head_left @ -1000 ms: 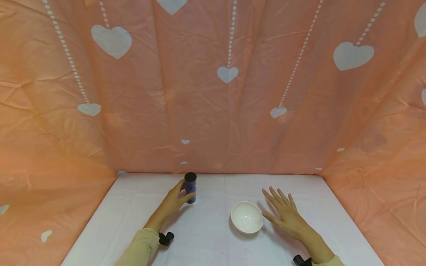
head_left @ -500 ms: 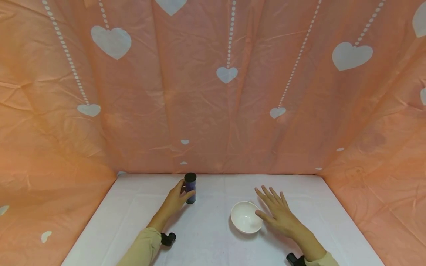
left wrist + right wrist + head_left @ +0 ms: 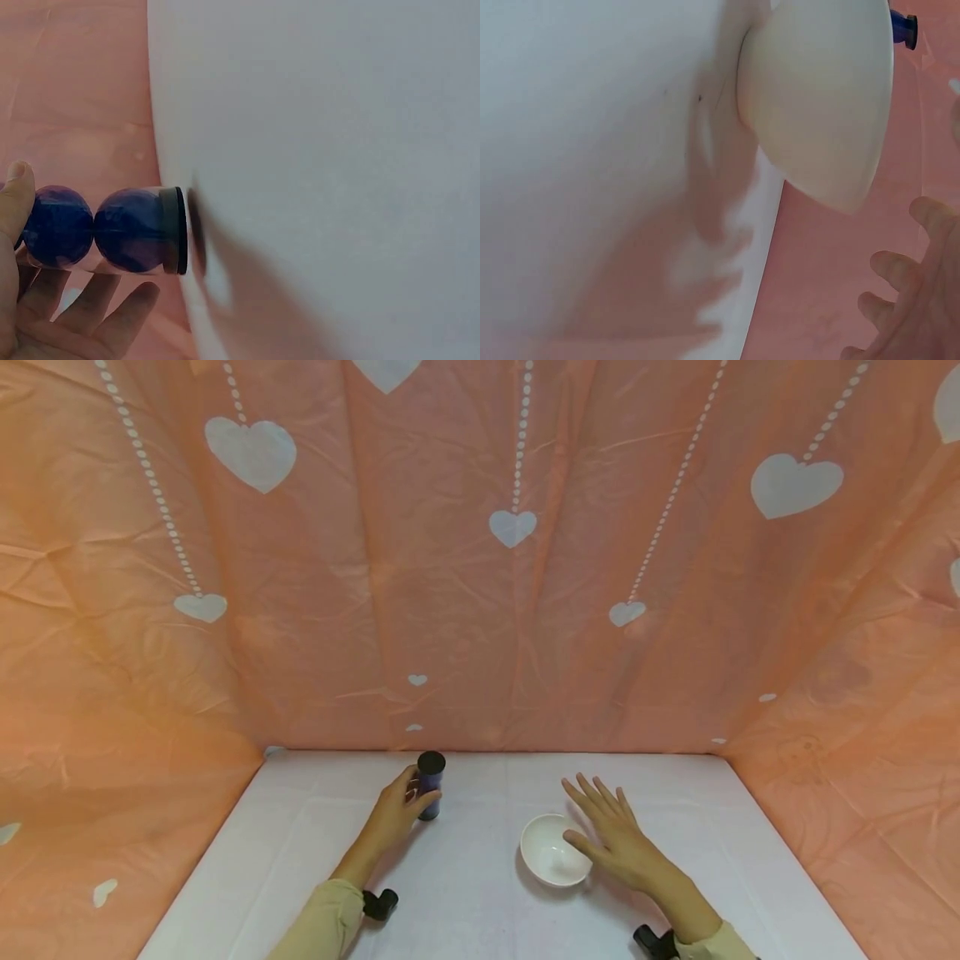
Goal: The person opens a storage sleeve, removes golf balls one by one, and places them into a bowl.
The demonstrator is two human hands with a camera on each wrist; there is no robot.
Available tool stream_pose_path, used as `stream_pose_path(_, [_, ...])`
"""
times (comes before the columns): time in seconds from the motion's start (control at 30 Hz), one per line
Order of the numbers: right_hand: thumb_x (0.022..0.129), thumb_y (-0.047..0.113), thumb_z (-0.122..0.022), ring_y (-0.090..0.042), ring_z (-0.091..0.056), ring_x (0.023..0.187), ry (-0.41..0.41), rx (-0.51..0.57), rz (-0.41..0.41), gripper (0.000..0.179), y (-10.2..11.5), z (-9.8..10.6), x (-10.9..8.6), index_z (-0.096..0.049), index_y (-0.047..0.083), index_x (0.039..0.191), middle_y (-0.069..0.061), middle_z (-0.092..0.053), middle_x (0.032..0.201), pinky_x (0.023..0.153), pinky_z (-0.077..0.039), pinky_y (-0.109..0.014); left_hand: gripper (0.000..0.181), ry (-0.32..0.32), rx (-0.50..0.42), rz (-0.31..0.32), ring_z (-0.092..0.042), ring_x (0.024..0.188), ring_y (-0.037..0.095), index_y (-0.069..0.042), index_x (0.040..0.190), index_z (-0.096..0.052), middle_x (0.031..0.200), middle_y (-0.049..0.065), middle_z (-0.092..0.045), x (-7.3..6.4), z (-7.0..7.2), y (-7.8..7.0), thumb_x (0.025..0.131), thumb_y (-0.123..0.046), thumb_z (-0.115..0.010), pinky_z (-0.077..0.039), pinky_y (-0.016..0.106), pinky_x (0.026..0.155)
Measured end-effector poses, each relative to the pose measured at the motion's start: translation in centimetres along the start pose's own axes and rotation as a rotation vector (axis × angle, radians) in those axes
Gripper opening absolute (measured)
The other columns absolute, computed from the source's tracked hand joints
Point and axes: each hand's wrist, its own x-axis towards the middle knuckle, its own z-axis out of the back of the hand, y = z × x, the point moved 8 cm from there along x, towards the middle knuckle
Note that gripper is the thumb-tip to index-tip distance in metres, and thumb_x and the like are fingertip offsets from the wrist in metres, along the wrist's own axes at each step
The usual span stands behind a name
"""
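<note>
My left hand (image 3: 397, 806) grips a clear tube (image 3: 430, 785) with black caps between thumb and fingers, at the back left of the table. Dark blue balls (image 3: 131, 229) show through its wall in the left wrist view. The tube leans slightly, and a thin gap separates its lower cap (image 3: 180, 230) from the shadow on the table. A white bowl (image 3: 551, 860) stands upright right of centre. Spread fingers of my right hand (image 3: 618, 843) reach past the bowl's right side, the thumb overlapping its rim in the head view. That hand holds nothing.
A white cloth (image 3: 465, 893) covers the table. Behind and at both sides hangs an orange-pink curtain (image 3: 450, 610) printed with white hearts, meeting the table's back edge. Black wrist cameras (image 3: 380, 905) sit on both forearms.
My right hand has moved left, its thumb now over the bowl's rim. The tube's top has shifted a little right, giving it a slight lean. The bowl stays in place.
</note>
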Motion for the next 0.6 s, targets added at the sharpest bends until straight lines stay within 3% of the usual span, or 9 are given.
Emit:
stream_pose_path(0.3, [0.104,0.045,-0.068,-0.046,-0.018,0.161,-0.001,0.019,0.012,0.075,0.9,-0.4,0.4,-0.035,0.026,0.169,-0.012,-0.027,0.176,0.126,-0.002,-0.071,0.049,0.013,0.017,-0.043,-0.067,0.126,0.037,-0.011,0.141,-0.065,0.133,0.012,-0.070,-1.1,-0.1,-2.2,0.097,-0.019,-0.082,-0.050,0.057,0.110])
stream_pose_path(0.6, [0.105,0.045,-0.067,-0.045,-0.015,0.163,0.004,0.057,0.038,0.075,1.9,-0.7,0.9,-0.034,0.025,0.170,-0.010,-0.025,0.177,0.129,0.003,-0.062,0.055,0.039,0.059,-0.140,-0.069,0.121,0.032,-0.011,0.143,-0.066,0.133,0.009,-0.069,-2.1,-0.8,-4.1,0.094,-0.025,-0.086,-0.056,0.051,0.102])
